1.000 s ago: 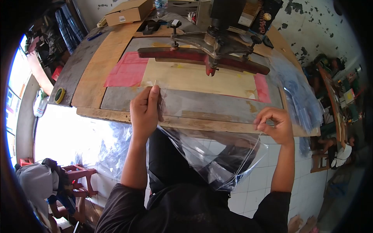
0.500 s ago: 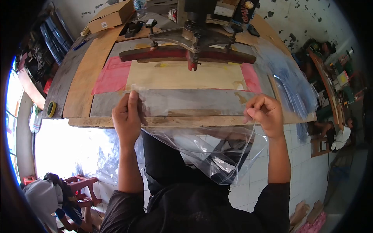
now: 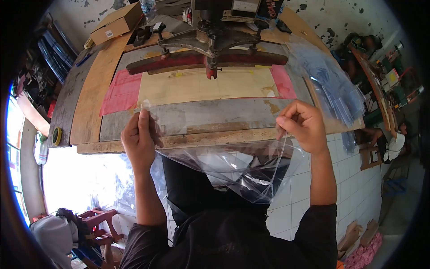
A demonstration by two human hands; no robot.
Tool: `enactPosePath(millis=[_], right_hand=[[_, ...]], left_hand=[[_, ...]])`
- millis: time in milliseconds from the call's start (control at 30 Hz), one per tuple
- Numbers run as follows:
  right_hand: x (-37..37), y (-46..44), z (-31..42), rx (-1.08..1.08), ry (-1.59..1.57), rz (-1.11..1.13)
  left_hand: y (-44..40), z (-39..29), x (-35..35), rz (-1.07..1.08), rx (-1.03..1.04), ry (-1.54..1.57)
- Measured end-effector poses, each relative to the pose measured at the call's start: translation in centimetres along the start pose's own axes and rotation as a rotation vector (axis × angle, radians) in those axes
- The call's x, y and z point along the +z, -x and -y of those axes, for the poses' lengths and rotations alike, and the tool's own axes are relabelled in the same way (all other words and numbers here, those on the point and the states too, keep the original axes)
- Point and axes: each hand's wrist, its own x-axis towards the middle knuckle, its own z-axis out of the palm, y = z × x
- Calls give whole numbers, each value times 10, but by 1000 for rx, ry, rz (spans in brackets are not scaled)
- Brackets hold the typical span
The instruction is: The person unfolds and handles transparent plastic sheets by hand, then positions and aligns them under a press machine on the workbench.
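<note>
A sheet of clear plastic (image 3: 224, 168) hangs between my hands over the table's front edge and sags toward my lap. My left hand (image 3: 139, 136) is closed, pinching one corner between thumb and fingers. On the other side my right hand (image 3: 304, 125) is closed in a pinch on the sheet's opposite edge. Beyond my hands lies a cream work surface (image 3: 192, 87) with a pink patch (image 3: 122, 92) at its left end and another pink patch (image 3: 283, 83) at its right. Above it hangs a press head with a long red bar (image 3: 179, 62).
Stacked clear plastic pieces (image 3: 333, 85) lie at the table's right. A cardboard box (image 3: 115, 24) stands at the back left, near a blue pen (image 3: 83, 59). A yellow-black tape roll (image 3: 57, 136) sits on the left edge. Other people sit at right and lower left.
The view has shifted slightly. My right hand has risen a little and the plastic's lowest corner hangs a bit higher. Both hands keep their pinch.
</note>
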Motion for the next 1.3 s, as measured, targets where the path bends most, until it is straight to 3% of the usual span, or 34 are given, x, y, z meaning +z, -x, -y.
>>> enactPosePath(millis=[667, 900, 1300], right_hand=[[-6, -4, 2, 114, -86, -26], [-32, -5, -18, 184, -18, 138], [-40, -10, -18, 206, 14, 101]], left_hand=[[8, -2, 4, -2, -33, -98], [12, -5, 8, -17, -37, -47], [10, -11, 12, 81, -94, 64]])
